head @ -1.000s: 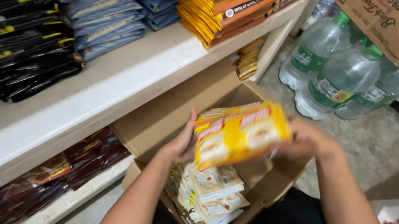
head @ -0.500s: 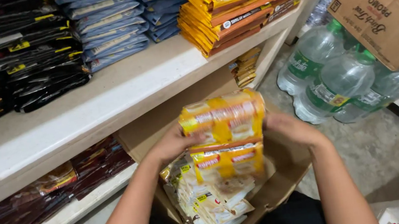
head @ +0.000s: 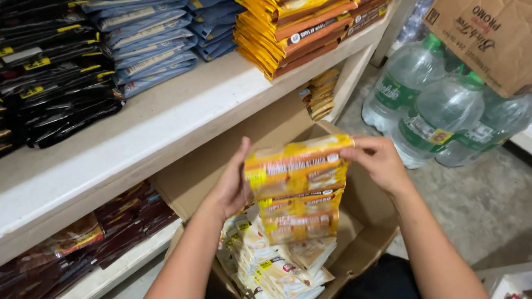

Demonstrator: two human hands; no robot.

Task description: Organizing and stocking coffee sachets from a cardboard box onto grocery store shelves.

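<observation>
Yellow sachet strip: half a second ago bundled, now hanging unfolded above open carton. Your left hand, right hand: fingers clamped on strip's top corners.

Two bare arms come up from the bottom of the frame and meet near the middle. The left arm starts at the lower left and slants up to the right. The left hand stands on its edge, palm turned to the right, fingers straight and pointing up, with the thumb tucked low. The right arm starts at the lower right and goes almost straight up (it leans a little to the left). The right hand is bent at the wrist, and its fingers curl to the left in a pinch. The two hands face each other, apart, both pressing inward on the same load.
</observation>
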